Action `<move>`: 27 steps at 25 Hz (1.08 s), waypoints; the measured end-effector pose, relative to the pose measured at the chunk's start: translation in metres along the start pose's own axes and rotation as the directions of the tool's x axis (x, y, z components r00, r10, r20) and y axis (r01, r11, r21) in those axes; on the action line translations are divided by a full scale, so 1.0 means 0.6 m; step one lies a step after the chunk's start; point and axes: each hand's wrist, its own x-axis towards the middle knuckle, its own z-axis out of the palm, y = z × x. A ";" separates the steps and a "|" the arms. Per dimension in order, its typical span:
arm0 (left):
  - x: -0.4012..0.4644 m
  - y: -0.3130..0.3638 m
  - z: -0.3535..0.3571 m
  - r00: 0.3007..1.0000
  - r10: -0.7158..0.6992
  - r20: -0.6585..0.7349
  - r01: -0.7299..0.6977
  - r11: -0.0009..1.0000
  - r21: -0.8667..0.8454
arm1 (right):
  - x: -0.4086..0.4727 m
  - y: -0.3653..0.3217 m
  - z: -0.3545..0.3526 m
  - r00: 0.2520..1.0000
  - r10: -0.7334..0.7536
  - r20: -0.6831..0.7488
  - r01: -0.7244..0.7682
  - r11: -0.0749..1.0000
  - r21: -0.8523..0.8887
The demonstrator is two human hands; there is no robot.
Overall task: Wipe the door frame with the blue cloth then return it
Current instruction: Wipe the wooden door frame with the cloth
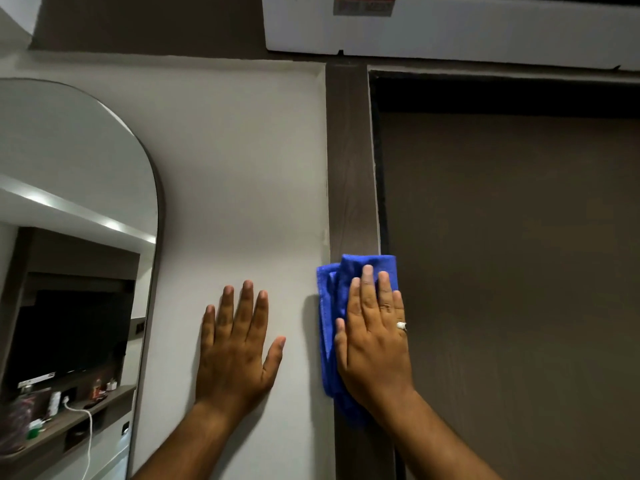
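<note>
A dark brown door frame (349,161) runs vertically up the middle of the view, with its top rail going off to the right. My right hand (374,337) lies flat on a folded blue cloth (329,306) and presses it against the frame's upright. The cloth sticks out to the left and above my fingers. A ring shows on one finger of that hand. My left hand (239,344) rests flat with spread fingers on the white wall, left of the frame, holding nothing.
A brown door (512,271) fills the right side inside the frame. An arched mirror (76,258) hangs on the white wall at left, reflecting a shelf with small items. A white box-shaped unit (450,32) sits above the frame.
</note>
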 end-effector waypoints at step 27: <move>0.139 0.008 -0.014 0.997 0.009 -0.075 -0.011 1.000 -0.024 | 0.288 0.037 -0.030 0.989 -0.150 -0.005 0.150 0.988 -0.023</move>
